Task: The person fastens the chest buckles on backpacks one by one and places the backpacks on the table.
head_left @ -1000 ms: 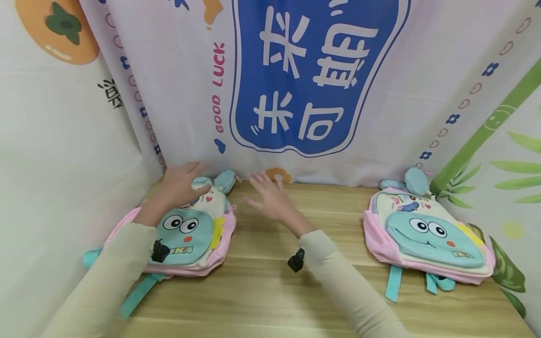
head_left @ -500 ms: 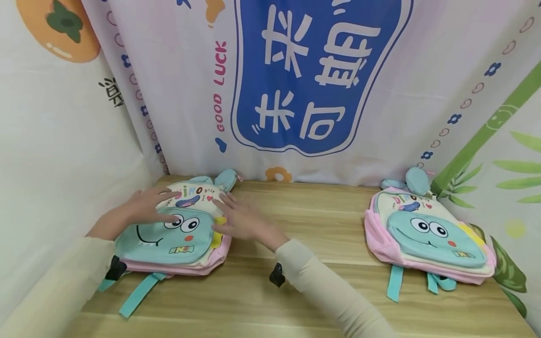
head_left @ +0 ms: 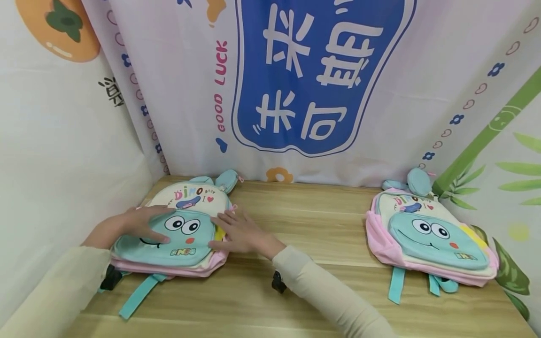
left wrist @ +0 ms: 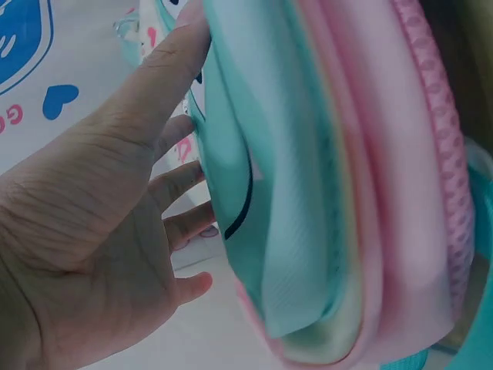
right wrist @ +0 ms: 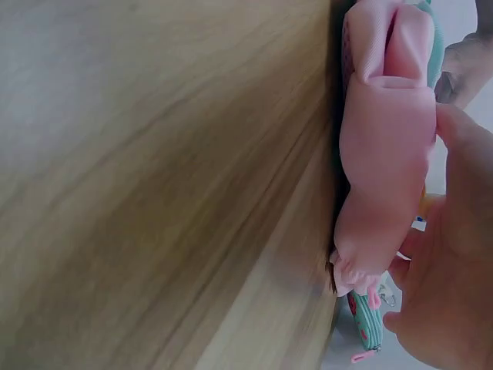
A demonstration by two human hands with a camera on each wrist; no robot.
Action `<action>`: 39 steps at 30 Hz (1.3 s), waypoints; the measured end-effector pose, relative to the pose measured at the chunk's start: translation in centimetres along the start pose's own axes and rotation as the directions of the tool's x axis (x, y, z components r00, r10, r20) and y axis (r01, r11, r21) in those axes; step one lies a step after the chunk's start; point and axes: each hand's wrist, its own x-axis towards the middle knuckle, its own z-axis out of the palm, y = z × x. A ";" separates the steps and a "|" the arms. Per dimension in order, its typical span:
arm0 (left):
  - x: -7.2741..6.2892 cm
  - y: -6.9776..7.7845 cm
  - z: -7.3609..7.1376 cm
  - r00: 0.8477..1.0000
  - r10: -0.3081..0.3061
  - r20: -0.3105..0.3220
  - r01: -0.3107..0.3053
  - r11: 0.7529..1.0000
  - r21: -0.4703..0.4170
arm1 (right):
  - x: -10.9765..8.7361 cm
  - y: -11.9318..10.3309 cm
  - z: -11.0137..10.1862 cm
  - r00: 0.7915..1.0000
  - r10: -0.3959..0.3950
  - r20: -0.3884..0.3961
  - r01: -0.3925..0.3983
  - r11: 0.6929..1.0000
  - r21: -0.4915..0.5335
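Note:
A child's backpack (head_left: 181, 253) in teal, cream and pink, with a cartoon eyed face, lies front side up at the left of the wooden table. My left hand (head_left: 137, 223) rests spread over the left part of its teal front pocket. In the left wrist view, the thumb and fingers of this left hand (left wrist: 100, 200) lie along the pocket's face. My right hand (head_left: 241, 232) is at the backpack's right side, fingertips over the yellow trim and pocket edge. The right wrist view shows the pink side panel (right wrist: 389, 146) beside the fingers of that hand.
A matching second backpack (head_left: 435, 239) lies at the table's right, its teal straps (head_left: 396, 284) hanging toward the front. Behind the wooden table (head_left: 304, 291) hangs a printed cloth (head_left: 190, 94). More white cloth stands at the left and right sides.
Both hands have come down toward the front of the left backpack. The left hand moved left and nearer; the right hand moved left to the backpack's side. The backpacks stay put.

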 end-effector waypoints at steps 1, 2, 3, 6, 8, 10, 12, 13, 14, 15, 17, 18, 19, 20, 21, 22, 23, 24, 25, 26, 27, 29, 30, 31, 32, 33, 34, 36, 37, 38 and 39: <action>0.1 0.1 0.1 1.000 -0.009 0.009 0.009 1.000 -0.015 | 0.0 0.1 0.1 1.000 0.004 0.003 -0.004 1.000 0.003; 0.2 0.1 0.2 1.000 -0.016 0.017 0.016 0.999 -0.029 | 0.0 0.1 0.1 1.000 0.009 0.007 -0.009 1.000 0.002; 0.3 0.1 0.2 1.000 -0.019 0.024 0.020 0.999 -0.043 | 0.0 0.2 0.1 1.000 0.013 0.011 -0.013 1.000 0.000; 0.4 0.5 0.3 0.999 -0.022 0.032 0.025 0.997 -0.074 | -0.1 0.6 0.2 1.000 0.012 0.022 -0.010 0.998 -0.062; 0.6 0.8 0.4 0.999 -0.012 0.034 0.015 0.995 -0.094 | -0.4 0.9 0.1 1.000 0.000 0.027 0.003 0.995 -0.105; 0.9 1.2 0.5 0.999 -0.003 0.037 0.007 0.994 -0.107 | -0.7 1.5 0.1 1.000 -0.012 0.028 0.015 0.990 -0.140; 1.2 1.7 0.6 0.999 0.012 0.037 -0.008 0.993 -0.117 | -1.1 2.3 0.0 1.000 -0.021 0.023 0.024 0.990 -0.140; 1.4 1.9 0.7 0.999 0.018 0.038 -0.013 0.993 -0.119 | -1.4 2.8 0.0 1.000 -0.025 0.019 0.027 0.992 -0.125; 1.6 2.2 0.7 0.999 0.028 0.039 -0.023 0.993 -0.120 | -1.7 3.4 0.0 0.999 -0.029 0.014 0.030 0.994 -0.106; 1.7 2.6 0.7 0.999 0.033 0.043 -0.028 0.992 -0.123 | -2.0 4.0 0.0 0.999 -0.033 0.013 0.034 0.996 -0.081; 1.8 3.4 0.6 0.997 0.048 0.056 -0.039 0.989 -0.139 | -2.8 5.1 -0.2 0.999 -0.046 0.005 0.046 0.999 -0.029; 1.9 3.9 0.7 0.996 0.053 0.065 -0.043 0.988 -0.147 | -3.2 5.6 -0.3 0.999 -0.054 0.000 0.054 0.999 -0.004; 1.9 4.4 0.7 0.996 0.056 0.074 -0.043 0.986 -0.159 | -3.6 6.2 -0.4 0.998 -0.061 -0.006 0.061 0.998 0.018; 2.0 5.0 0.7 0.995 0.061 0.082 -0.046 0.985 -0.169 | -4.1 6.8 -0.5 0.998 -0.069 -0.014 0.069 0.997 0.038; 2.0 5.5 0.8 0.994 0.060 0.090 -0.043 0.983 -0.179 | -4.5 7.4 -0.5 0.997 -0.074 -0.022 0.075 0.996 0.050; 2.1 6.1 0.9 0.993 0.063 0.096 -0.045 0.982 -0.186 | -4.9 7.9 -0.6 0.996 -0.080 -0.033 0.082 0.995 0.057; 2.2 6.6 1.1 0.993 0.069 0.098 -0.050 0.982 -0.184 | -5.4 8.5 -0.6 0.996 -0.082 -0.040 0.084 0.995 0.061; 2.3 7.1 1.3 0.992 0.075 0.101 -0.056 0.982 -0.181 | -5.8 9.0 -0.7 0.996 -0.078 -0.046 0.081 0.995 0.061; 2.5 7.6 1.4 0.991 0.086 0.102 -0.067 0.982 -0.175 | -6.3 9.6 -0.8 0.996 -0.073 -0.050 0.076 0.995 0.062; 2.7 8.0 1.6 0.990 0.095 0.102 -0.077 0.983 -0.165 | -6.7 10.0 -0.9 0.996 -0.066 -0.052 0.069 0.996 0.060; 2.9 8.5 1.8 0.989 0.105 0.100 -0.089 0.985 -0.149 | -7.2 10.4 -1.1 0.997 -0.060 -0.053 0.063 0.996 0.058; 3.3 9.3 2.2 0.987 0.134 0.090 -0.124 0.986 -0.113 | -8.2 11.1 -1.4 0.998 -0.045 -0.052 0.048 0.997 0.060; 3.6 9.7 2.4 0.986 0.146 0.083 -0.138 0.986 -0.094 | -8.6 11.4 -1.5 0.998 -0.039 -0.052 0.042 0.997 0.060; 3.8 10.0 2.6 0.984 0.162 0.073 -0.156 0.985 -0.076 | -9.1 11.7 -1.7 0.998 -0.034 -0.051 0.037 0.997 0.061; 4.1 10.4 2.8 0.983 0.169 0.064 -0.166 0.984 -0.062 | -9.5 12.0 -1.8 0.998 -0.030 -0.051 0.033 0.998 0.059; 4.3 10.8 2.9 0.981 0.186 0.053 -0.184 0.982 -0.051 | -10.0 12.3 -1.9 0.998 -0.023 -0.052 0.026 0.998 0.060; 4.6 11.2 3.1 0.979 0.199 0.046 -0.197 0.979 -0.046 | -10.4 12.5 -2.0 0.999 -0.017 -0.049 0.020 0.998 0.057; 5.1 11.9 3.4 0.975 0.219 0.035 -0.218 0.975 -0.038 | -11.3 13.1 -2.1 0.999 -0.006 -0.049 0.009 0.999 0.048; 5.3 12.3 3.5 0.973 0.231 0.031 -0.229 0.973 -0.040 | -11.8 13.3 -2.2 0.999 -0.001 -0.049 0.004 0.999 0.048; 5.5 12.7 3.7 0.971 0.237 0.028 -0.236 0.971 -0.036 | -12.2 13.6 -2.3 0.999 0.003 -0.051 0.000 0.999 0.047; 5.7 13.1 3.8 0.968 0.249 0.025 -0.248 0.968 -0.033 | -12.7 13.9 -2.4 0.999 0.008 -0.052 -0.005 0.999 0.045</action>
